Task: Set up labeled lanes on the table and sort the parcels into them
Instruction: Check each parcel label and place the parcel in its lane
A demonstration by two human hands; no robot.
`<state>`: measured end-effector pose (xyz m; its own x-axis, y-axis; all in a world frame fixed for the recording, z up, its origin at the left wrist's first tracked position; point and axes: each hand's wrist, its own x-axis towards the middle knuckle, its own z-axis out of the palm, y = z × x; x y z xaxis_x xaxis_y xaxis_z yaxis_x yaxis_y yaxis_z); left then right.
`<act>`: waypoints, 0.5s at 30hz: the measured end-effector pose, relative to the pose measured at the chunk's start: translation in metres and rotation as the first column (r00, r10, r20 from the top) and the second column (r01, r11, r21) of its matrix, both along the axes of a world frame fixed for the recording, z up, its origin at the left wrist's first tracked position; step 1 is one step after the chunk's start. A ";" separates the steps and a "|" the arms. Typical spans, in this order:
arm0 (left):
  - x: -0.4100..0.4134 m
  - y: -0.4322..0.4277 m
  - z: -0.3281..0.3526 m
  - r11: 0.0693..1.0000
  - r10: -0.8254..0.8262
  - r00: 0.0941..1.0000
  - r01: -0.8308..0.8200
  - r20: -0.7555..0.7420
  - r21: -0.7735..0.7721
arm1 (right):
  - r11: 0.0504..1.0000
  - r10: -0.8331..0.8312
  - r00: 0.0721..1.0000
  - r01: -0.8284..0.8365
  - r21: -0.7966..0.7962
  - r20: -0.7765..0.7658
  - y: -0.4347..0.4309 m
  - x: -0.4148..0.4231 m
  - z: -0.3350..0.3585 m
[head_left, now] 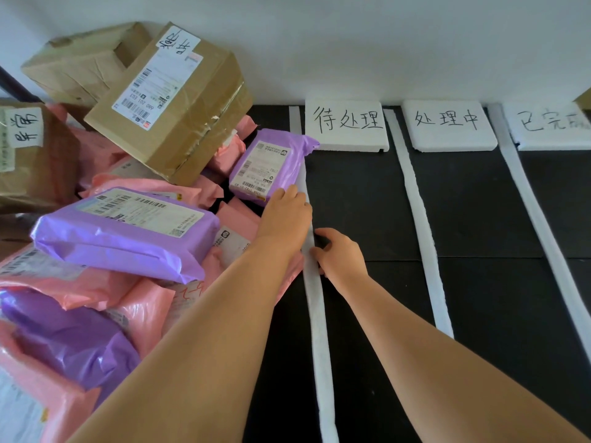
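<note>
Both your bare arms reach forward, side by side, toward the white strip (315, 298). Your left hand (287, 215) lies palm down along the strip's left side, fingers straight and pointing up along it. Your right hand (342, 254) sits just right of the strip, a little nearer you, fingers curled, fingertips and thumb pinching its right edge.

I had just one view, the head camera. It sat above the near side of the counter (367, 199), faced forward and down toward the wall (383, 43) along the far edge, and stayed close over the surface.
</note>
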<state>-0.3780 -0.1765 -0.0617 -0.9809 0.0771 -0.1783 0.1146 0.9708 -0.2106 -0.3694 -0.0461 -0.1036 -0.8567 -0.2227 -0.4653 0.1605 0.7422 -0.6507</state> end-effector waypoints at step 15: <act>0.015 -0.020 -0.019 1.000 0.011 0.977 -0.011 0.213 -0.001 | 0.917 0.311 0.932 -0.242 0.316 -0.186 -0.011 -0.076 0.013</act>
